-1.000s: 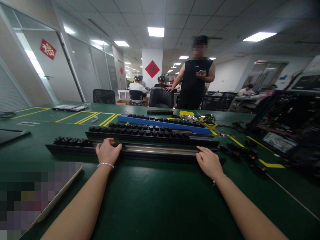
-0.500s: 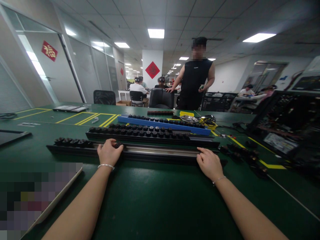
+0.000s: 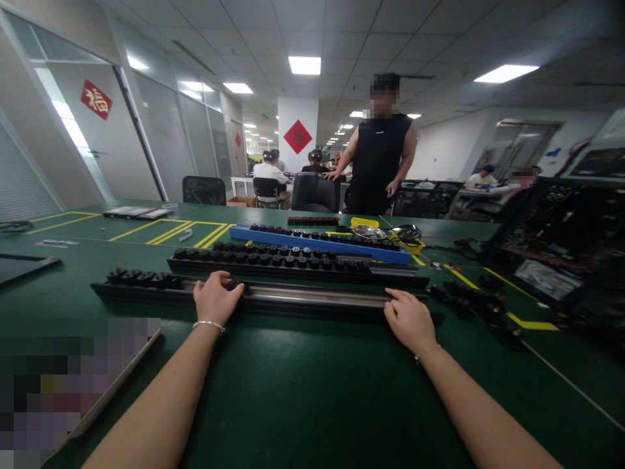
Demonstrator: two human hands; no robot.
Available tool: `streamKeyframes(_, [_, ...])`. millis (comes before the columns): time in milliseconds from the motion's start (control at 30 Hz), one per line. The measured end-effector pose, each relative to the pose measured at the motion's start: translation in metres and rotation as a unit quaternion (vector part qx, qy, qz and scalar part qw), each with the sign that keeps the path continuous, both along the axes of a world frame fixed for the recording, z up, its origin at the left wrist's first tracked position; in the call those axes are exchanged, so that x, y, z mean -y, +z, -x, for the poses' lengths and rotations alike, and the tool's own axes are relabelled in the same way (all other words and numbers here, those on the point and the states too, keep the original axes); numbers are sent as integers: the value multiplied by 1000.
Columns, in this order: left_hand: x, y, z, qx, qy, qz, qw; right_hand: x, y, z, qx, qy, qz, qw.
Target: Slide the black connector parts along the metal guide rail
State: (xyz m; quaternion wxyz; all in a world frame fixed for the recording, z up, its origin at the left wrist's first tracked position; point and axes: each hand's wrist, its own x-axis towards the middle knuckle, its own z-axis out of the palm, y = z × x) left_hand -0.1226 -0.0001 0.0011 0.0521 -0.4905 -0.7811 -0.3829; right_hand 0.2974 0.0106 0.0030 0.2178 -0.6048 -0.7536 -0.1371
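Note:
A long black rail with a shiny metal channel lies across the green table in front of me. Several black knob-like parts sit in a row at its left end. My left hand rests on the rail with fingers curled over a small black part. My right hand lies on the rail's right end, fingers bent over its edge. Two more rails lie behind: a black one and a blue one, both filled with black parts.
Loose black parts lie right of the rail. A metal bowl and yellow box sit behind the blue rail. A person in black stands beyond the table by office chairs. A dark machine stands at right. A flat board lies near left.
My left hand has crept slightly right along the rail. The standing person has lowered the arm that held a phone. My right hand has stayed put.

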Motion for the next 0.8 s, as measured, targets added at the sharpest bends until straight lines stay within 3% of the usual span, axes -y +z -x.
streamKeyframes(800, [0, 2, -11, -5, -20, 6, 1000, 0, 0, 0, -4, 4, 0, 1000])
